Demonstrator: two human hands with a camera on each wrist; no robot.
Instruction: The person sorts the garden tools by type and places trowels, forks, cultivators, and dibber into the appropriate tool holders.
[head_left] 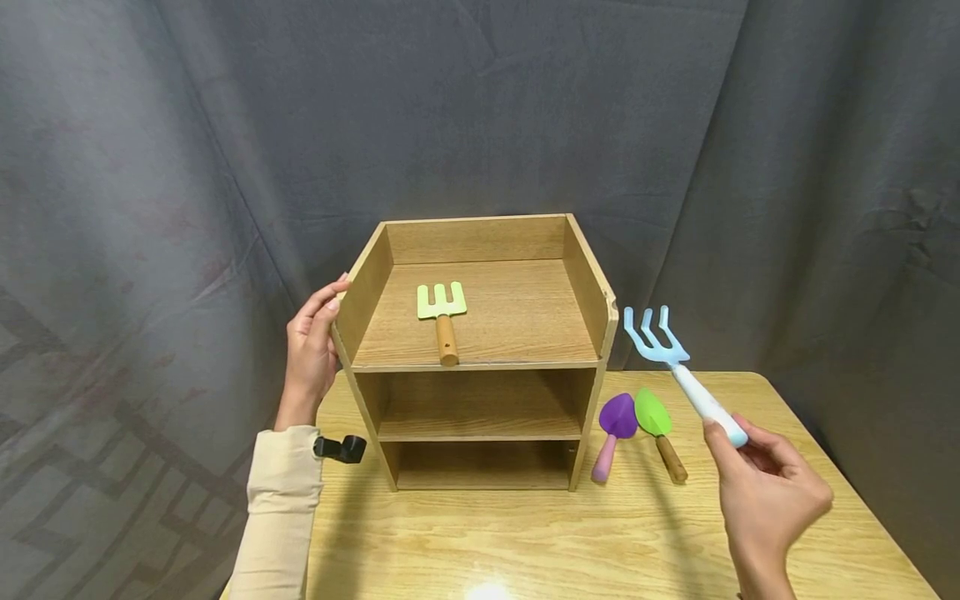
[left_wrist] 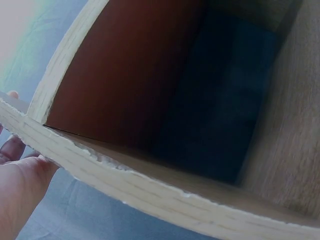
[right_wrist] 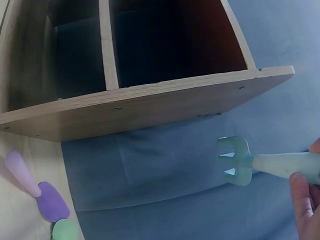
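A small wooden shelf unit (head_left: 480, 365) stands on the table. My left hand (head_left: 311, 346) rests against the outside of its left side panel, near the upper front edge; the left wrist view shows the thumb (left_wrist: 35, 167) touching that panel. A hand fork (head_left: 446, 329) with yellow-green tines and a wooden handle lies on the unit's top. In the air to the right of the unit, my right hand (head_left: 772, 479) pinches the white handle end of a light blue hand rake (head_left: 701, 396). Its three bent tines point up and away, apart from the unit.
On the table (head_left: 480, 542), right of the unit, lie a purple trowel (head_left: 618, 417) with a pink handle and a green trowel (head_left: 654, 414) with a wooden handle. Grey cloth (head_left: 480, 108) hangs behind. The unit has two lower compartments, open at the front.
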